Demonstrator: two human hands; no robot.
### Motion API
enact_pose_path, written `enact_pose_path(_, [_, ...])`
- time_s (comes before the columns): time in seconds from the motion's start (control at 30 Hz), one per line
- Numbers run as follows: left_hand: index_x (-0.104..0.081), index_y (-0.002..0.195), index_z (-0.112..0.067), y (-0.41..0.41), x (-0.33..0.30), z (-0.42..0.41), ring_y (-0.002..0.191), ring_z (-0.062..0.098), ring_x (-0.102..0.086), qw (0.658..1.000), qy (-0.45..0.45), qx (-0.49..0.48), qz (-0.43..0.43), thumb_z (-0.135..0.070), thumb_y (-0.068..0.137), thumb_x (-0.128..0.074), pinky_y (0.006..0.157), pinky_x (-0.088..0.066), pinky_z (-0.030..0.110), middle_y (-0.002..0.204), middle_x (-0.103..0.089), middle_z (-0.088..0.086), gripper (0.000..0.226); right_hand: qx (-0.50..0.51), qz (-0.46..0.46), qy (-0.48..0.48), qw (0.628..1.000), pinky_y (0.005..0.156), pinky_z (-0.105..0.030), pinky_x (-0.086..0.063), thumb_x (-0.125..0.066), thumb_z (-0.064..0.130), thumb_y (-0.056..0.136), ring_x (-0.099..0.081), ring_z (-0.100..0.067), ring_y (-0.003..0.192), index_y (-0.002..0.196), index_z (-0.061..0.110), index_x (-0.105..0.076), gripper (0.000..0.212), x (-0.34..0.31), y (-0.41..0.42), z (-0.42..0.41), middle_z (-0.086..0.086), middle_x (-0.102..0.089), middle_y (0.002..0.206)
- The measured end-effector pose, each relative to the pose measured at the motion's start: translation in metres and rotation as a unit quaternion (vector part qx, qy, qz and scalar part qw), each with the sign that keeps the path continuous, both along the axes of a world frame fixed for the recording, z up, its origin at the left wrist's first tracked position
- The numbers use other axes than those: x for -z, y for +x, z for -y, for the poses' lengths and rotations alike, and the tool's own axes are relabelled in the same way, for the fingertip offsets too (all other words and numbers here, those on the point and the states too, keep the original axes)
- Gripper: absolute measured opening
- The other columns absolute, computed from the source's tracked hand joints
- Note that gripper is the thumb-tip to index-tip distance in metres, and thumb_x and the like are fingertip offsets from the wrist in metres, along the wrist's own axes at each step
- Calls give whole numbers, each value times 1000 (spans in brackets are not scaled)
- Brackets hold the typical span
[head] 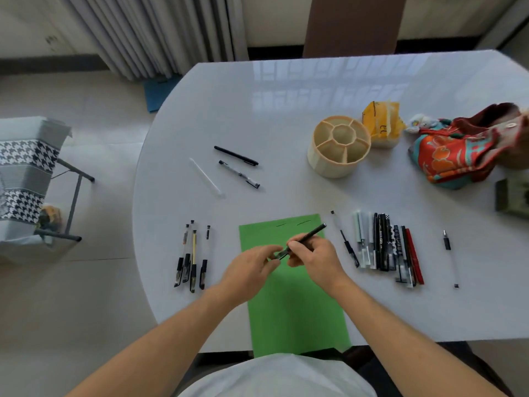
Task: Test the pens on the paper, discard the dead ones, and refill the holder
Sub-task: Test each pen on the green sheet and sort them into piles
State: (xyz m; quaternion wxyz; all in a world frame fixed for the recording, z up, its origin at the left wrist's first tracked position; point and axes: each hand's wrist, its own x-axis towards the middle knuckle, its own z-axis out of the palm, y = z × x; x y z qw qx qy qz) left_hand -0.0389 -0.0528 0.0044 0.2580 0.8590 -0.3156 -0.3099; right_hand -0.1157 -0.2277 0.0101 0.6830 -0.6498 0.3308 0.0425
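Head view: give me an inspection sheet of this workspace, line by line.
Surface: glossy white table, rounded far corner.
Job's things: green paper with two short strokes near its far edge; beige divided pen holder, no pens in it; four pens at left; pen row at right; three loose pens farther back.
Clutter: yellow bag; patterned cloth bag.
Hands: right hand grips a black pen; left hand pinches its near end.
Cables: nothing seen.
Surroundings: curtain, houndstooth-draped stand, tiled floor.
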Motion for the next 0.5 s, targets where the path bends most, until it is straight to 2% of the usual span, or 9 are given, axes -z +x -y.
enact_pose_path(0.1, [-67,102,-28,-3,-6,11,68,8,-61,999,14,14,-37,-36,100,-51,65,-54,35,83,-68,-12,18,-3,10,30,999,74,-37,-63,-66,20,97,-73,-22,73,90,8,-73,16,1,-10,1,-9,-76,80])
enact_pose_path(0.2, [-65,82,-29,-5,-7,13,53,5,-50,999,13,7,-41,-34,97,-55,55,-46,31,67,-64,-9,19,-5,20,46,999,76,-33,-62,-65,20,99,-76,-25,80,91,7,-73,17,0,-17,2,-11,-77,83])
enact_pose_path(0.37, [-70,84,-23,-6,-9,16,47,6,-46,1000,5,5,7,-36,97,-57,49,-45,32,61,-63,-6,22,54,27,50,997,70,-33,-63,-64,18,99,-77,-30,78,89,3,-73,20,-1,-21,0,-13,-78,81])
enact_pose_path(0.5, [-69,82,-23,-3,-11,21,52,9,-49,996,10,19,92,-37,97,-54,49,-42,28,61,-58,-10,26,110,11,43,993,67,-36,-63,-64,18,99,-77,-31,74,84,3,-74,24,-2,-16,-9,-14,-77,76])
